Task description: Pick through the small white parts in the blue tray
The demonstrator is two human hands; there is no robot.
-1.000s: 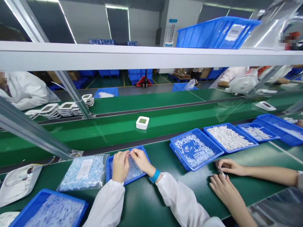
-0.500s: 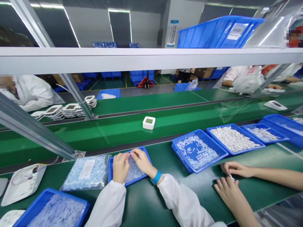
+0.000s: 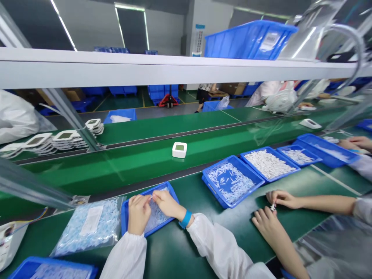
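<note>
My left hand (image 3: 138,214) and my right hand (image 3: 167,205) meet fingertip to fingertip above a shallow blue tray (image 3: 124,223) of small translucent pieces. Both hands are closed in a pinch. A tiny pale piece (image 3: 151,197) shows between the fingertips, too small to name. A blue band (image 3: 185,219) circles my right wrist, and white sleeves cover both forearms. Left of the tray lies a clear plastic bag (image 3: 88,224) full of light-blue pieces, with a white label on it.
Blue trays of small white parts (image 3: 266,163) line the bench to the right. A co-worker's hands (image 3: 269,217) handle a small white part there. A white device with a screen (image 3: 179,150) sits on the green conveyor. A shelf (image 3: 151,73) crosses ahead, and another blue tray (image 3: 55,267) stands front left.
The view has turned right, so most things sit farther left. My hands stay pinched together over the tray. The co-worker's hands have shifted slightly, and the white part between them shows more clearly.
</note>
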